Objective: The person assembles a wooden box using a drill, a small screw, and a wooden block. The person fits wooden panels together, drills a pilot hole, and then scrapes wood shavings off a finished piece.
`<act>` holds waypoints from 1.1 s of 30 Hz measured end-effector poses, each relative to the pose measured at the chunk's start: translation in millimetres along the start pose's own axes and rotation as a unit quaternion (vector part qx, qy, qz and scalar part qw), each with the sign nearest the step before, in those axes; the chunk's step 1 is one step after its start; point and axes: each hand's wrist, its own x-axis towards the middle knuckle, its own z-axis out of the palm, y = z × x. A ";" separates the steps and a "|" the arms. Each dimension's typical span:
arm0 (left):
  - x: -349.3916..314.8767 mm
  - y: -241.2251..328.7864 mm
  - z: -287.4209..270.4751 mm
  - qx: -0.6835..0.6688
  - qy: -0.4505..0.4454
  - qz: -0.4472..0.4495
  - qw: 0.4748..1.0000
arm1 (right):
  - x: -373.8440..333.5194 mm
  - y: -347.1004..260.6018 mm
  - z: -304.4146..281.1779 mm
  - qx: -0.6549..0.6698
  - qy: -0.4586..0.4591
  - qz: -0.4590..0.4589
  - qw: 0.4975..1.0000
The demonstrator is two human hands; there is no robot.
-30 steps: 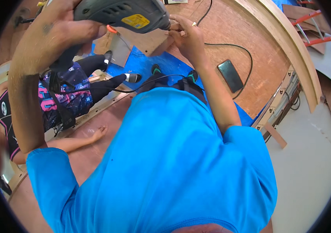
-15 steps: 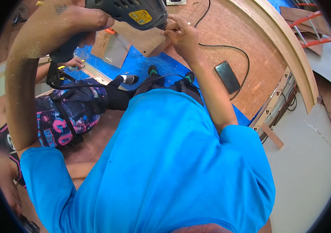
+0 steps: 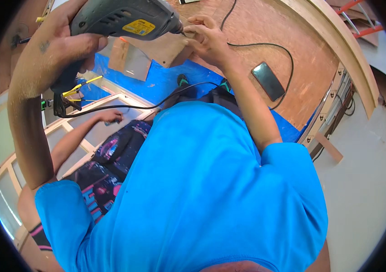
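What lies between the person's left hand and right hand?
In the head view, the grey power drill fills that stretch: its body runs from the left hand to its nose, close by the fingers of the right hand.

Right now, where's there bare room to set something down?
Bare plywood lies between the black cord and the curved wooden edging. Crowded: smartphone inside the cord's bend; power drill in left hand, right hand at its tip.

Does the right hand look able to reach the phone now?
Probably yes: the phone lies uncovered near the right hand, with the cable curving around it, though that hand is at the tip of the drill.
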 end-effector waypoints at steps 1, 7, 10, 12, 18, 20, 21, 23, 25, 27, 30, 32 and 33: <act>2.8 -1.0 -0.3 0.003 -0.002 0.003 1.000 | 0.2 -2.4 1.3 -0.025 0.026 -0.005 0.999; 0.4 1.1 1.9 0.017 0.012 -0.003 1.000 | -2.6 -5.5 20.1 -0.032 0.094 0.016 0.995; 0.2 1.2 3.3 0.023 0.020 -0.003 1.000 | -7.8 -2.2 28.3 -0.063 0.101 0.002 0.993; -0.2 1.1 4.8 0.031 0.029 -0.005 0.999 | -6.7 0.4 30.3 -0.059 0.111 -0.014 0.992; -0.7 6.7 13.4 -0.031 0.029 -0.025 0.999 | -5.2 3.8 25.4 -0.045 0.111 -0.036 0.992; -1.7 5.5 11.4 -0.016 0.022 -0.023 0.999 | -3.6 -0.8 14.4 -0.046 0.090 -0.029 0.995; -2.6 3.1 9.5 0.000 0.021 -0.019 1.000 | -3.9 -4.5 7.3 -0.006 0.096 -0.015 0.995; -3.7 -2.0 6.7 0.033 0.034 -0.014 0.999 | -4.1 -1.5 5.5 0.036 0.101 -0.001 0.994; 1.1 -0.7 9.6 0.050 0.037 -0.007 0.998 | 1.9 15.5 4.7 0.184 0.137 0.139 0.963; 4.1 6.7 10.9 0.043 0.038 -0.017 0.998 | 12.2 24.9 4.9 0.161 0.095 0.123 0.975; 6.3 18.3 7.6 0.026 -0.029 0.005 0.999 | 21.8 29.7 25.9 0.168 0.009 0.222 0.961; 4.8 16.1 15.3 0.011 0.007 0.005 1.000 | 23.7 48.7 35.2 0.138 0.003 0.181 0.974; 4.3 14.4 16.6 0.002 0.023 0.002 1.000 | 23.2 47.8 35.9 0.139 0.003 0.185 0.973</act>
